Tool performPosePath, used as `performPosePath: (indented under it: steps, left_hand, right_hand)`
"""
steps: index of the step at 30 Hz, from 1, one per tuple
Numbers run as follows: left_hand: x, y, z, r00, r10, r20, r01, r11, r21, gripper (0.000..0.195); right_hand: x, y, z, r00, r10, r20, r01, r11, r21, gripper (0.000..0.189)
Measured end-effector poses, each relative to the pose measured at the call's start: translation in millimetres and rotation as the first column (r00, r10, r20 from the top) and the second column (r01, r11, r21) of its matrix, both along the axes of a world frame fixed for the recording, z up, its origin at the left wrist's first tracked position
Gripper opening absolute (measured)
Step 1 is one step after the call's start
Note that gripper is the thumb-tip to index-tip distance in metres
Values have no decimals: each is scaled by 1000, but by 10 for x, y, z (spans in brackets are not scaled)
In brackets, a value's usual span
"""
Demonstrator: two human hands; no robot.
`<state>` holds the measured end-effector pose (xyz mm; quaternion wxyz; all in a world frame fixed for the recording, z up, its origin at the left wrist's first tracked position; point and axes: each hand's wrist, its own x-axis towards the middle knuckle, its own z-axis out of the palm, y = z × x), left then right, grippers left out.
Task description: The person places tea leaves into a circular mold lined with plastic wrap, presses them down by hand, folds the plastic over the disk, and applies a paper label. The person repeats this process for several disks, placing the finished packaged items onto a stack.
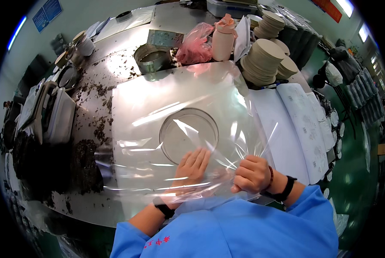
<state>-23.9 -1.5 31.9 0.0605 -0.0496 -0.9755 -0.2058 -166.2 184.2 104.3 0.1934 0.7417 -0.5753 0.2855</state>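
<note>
A sheet or bag of clear plastic film (231, 129) lies in shiny wrinkles over a pale square board (140, 100). My left hand (194, 164) is under the film, palm down, its straight fingers lying close together. Its fingertips reach over the near edge of a thin round ring or disc outline (218, 133) seen through the plastic. My right hand (251, 174) is a fist shut on the bunched right side of the film, and creases fan out from it. Both wrists wear black bands.
A metal ring mould (152, 59), a pink plastic bag (195, 45) and a pink bottle (223, 40) stand behind the board. To the right are stacked round discs (263, 61) and printed sheets (305, 129). Dark flaky blocks (86, 164) and a plastic bin (60, 116) sit left.
</note>
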Motion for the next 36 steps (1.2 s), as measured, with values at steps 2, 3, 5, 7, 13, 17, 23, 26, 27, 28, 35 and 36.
performPosePath:
  steps: [2,3,5,7,13,17,23,26,27,28,35,36]
  left_hand:
    - [62,105,18,994,-6,-107,2,999,-39,59]
    - [168,64,195,960,-237,147,191,944,270,60]
    - [353,-111,496,771,-577,268,262,672,693,61]
    - [548,-266,474,866,-472,165,226,664,713,60]
    - [996,-203,-55,973,123,194,-186,916,355,49]
    - [979,-1212,146,856,503,-114,-463,847,260,51]
    - [1870,-2539,21,386,895,223,-762,445,-471,97]
    - [1869,-2762,-39,466,837,287,-762,544,-351,86]
    - [1857,-2798,-48,471,821,322,-772,561,-299,84]
    - [1812,-2769,41,465,815,345,-777,563,-282,74]
    - [2015,-2800,-58,497,819,287,-797,562,-221,60]
    - [1957,-2824,-87,511,813,280,-781,575,-245,60]
  right_hand:
    - [-3,182,-253,998,-40,52,37,997,65,33]
    - [12,261,-386,995,-61,80,51,992,114,33]
    - [-19,404,-670,984,-127,122,99,972,214,33]
    - [-144,433,-832,974,-150,170,63,899,434,27]
    - [-2380,-131,-139,769,-639,18,635,768,85,33]
    - [-4287,298,-141,325,-913,-244,900,379,-217,41]
    - [-4745,408,-404,318,-765,-560,942,321,98,30]
    - [-4660,661,-252,207,-739,-642,967,255,17,26]
    - [-4522,592,-146,177,-739,-651,975,223,11,26]
    - [-4336,473,-61,244,-756,-607,928,365,-81,25]
    - [-999,-1135,-32,979,-122,-164,114,992,-58,13]
    - [-725,-1140,-172,978,-109,-175,111,994,1,13]
